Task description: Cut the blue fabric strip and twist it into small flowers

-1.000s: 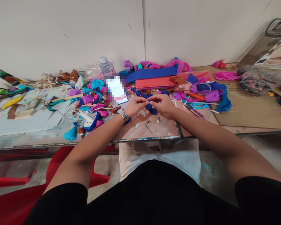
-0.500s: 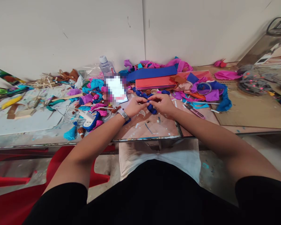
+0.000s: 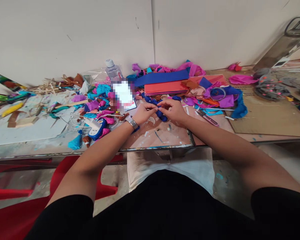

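My left hand [image 3: 143, 113] and my right hand [image 3: 173, 110] meet fingertip to fingertip over the middle of the table [image 3: 165, 136]. Between them they pinch a small dark blue crumpled paper piece [image 3: 161, 115], which hangs just under the fingers and rests on the tabletop. A metal watch [image 3: 132, 123] sits on my left wrist. More dark blue crumpled balls [image 3: 150, 99] lie just beyond my hands.
A phone [image 3: 123, 94] and a water bottle [image 3: 113, 70] stand behind my left hand. Flat red and blue paper sheets [image 3: 165, 83], a tape roll [image 3: 217, 94], scissors [image 3: 207, 117], a glue gun [image 3: 96, 128] and pink, cyan and purple scraps crowd the table. Red chair [image 3: 65, 176] at lower left.
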`<move>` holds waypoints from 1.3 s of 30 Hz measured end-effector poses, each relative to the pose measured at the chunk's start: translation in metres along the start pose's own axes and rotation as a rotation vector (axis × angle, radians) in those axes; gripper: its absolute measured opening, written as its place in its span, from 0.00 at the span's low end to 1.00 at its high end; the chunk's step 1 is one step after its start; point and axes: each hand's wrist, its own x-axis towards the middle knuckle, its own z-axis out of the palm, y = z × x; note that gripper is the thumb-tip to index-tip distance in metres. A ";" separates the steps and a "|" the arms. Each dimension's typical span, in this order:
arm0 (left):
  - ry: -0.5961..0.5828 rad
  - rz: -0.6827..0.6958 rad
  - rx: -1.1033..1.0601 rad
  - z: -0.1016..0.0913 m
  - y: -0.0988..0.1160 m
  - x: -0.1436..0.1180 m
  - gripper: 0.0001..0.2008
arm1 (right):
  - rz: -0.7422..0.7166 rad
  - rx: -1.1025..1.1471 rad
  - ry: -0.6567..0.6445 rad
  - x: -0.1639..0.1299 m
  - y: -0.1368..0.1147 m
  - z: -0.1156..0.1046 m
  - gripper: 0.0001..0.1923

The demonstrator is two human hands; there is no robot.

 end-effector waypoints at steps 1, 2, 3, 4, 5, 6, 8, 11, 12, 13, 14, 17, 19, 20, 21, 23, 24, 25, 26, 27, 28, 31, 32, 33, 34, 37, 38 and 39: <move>0.000 -0.003 -0.003 0.000 0.001 0.000 0.20 | 0.004 0.003 -0.004 0.000 0.000 0.000 0.14; -0.002 -0.006 -0.004 0.000 0.002 0.000 0.20 | 0.008 0.010 -0.008 0.001 0.001 0.000 0.14; -0.007 -0.008 -0.006 0.000 0.003 -0.001 0.20 | 0.013 0.019 -0.014 0.001 0.001 0.000 0.14; -0.010 -0.009 -0.008 0.000 0.004 -0.001 0.20 | 0.017 0.026 -0.017 0.001 0.002 0.000 0.15; -0.013 -0.009 -0.010 0.000 0.005 -0.001 0.20 | 0.019 0.030 -0.021 0.002 0.002 0.000 0.15; -0.014 -0.008 -0.012 0.000 0.006 -0.001 0.20 | 0.019 0.029 -0.024 0.002 0.002 0.000 0.15; -0.012 -0.003 -0.010 0.001 0.007 -0.002 0.20 | 0.018 0.022 -0.026 0.002 0.001 0.000 0.15; -0.003 0.011 0.002 0.001 0.008 -0.003 0.19 | 0.015 0.017 -0.035 0.001 0.000 0.000 0.16; -0.001 0.012 0.002 0.002 0.007 -0.003 0.19 | 0.015 0.019 -0.036 0.001 0.000 0.000 0.16; 0.000 0.008 -0.005 0.002 0.007 -0.003 0.19 | 0.014 0.020 -0.038 0.001 0.000 0.000 0.16; -0.001 0.000 -0.018 0.003 0.006 -0.002 0.19 | 0.011 0.020 -0.039 0.001 0.001 0.000 0.16; -0.003 -0.040 -0.068 0.003 0.004 -0.001 0.20 | -0.010 0.019 -0.028 0.001 0.001 0.000 0.15; 0.004 -0.076 -0.115 0.003 0.004 -0.001 0.20 | -0.023 0.022 -0.002 0.002 0.000 0.000 0.14; 0.008 -0.098 -0.144 0.003 0.003 -0.001 0.20 | -0.023 0.026 0.016 0.002 -0.001 0.000 0.14; 0.017 -0.118 -0.173 0.003 0.003 0.000 0.20 | -0.021 0.031 0.032 0.002 -0.002 0.000 0.14; 0.041 -0.147 -0.220 0.003 0.004 0.000 0.20 | -0.004 0.056 0.044 0.001 -0.004 0.000 0.14; 0.059 -0.151 -0.233 0.003 0.004 0.000 0.20 | 0.012 0.081 0.040 0.001 -0.005 0.001 0.14; 0.076 -0.149 -0.241 0.003 0.004 0.000 0.20 | 0.034 0.115 0.029 0.000 -0.005 0.002 0.14; 0.090 -0.144 -0.246 0.003 0.005 0.001 0.21 | 0.061 0.155 0.018 0.000 -0.005 0.003 0.15; 0.097 -0.137 -0.250 0.003 0.005 0.001 0.22 | 0.092 0.198 0.010 0.000 -0.005 0.004 0.15; 0.098 -0.132 -0.252 0.004 0.005 0.001 0.22 | 0.124 0.237 0.005 -0.001 -0.005 0.005 0.16; 0.075 -0.110 -0.248 0.005 0.006 0.002 0.25 | 0.196 0.305 0.002 -0.001 -0.007 0.006 0.15; 0.063 -0.100 -0.244 0.005 0.005 0.002 0.25 | 0.212 0.311 0.005 -0.001 -0.008 0.006 0.14; 0.054 -0.091 -0.238 0.006 0.005 0.002 0.25 | 0.224 0.310 0.008 0.000 -0.009 0.006 0.14; 0.045 -0.084 -0.229 0.006 0.005 0.001 0.25 | 0.232 0.305 0.014 0.000 -0.009 0.006 0.13; 0.025 -0.079 -0.205 0.005 0.006 0.000 0.24 | 0.234 0.283 0.044 0.001 -0.010 0.005 0.12; 0.017 -0.083 -0.205 0.005 0.007 0.000 0.23 | 0.230 0.274 0.055 0.002 -0.010 0.005 0.12; 0.011 -0.092 -0.209 0.004 0.008 -0.001 0.22 | 0.227 0.264 0.065 0.002 -0.009 0.004 0.12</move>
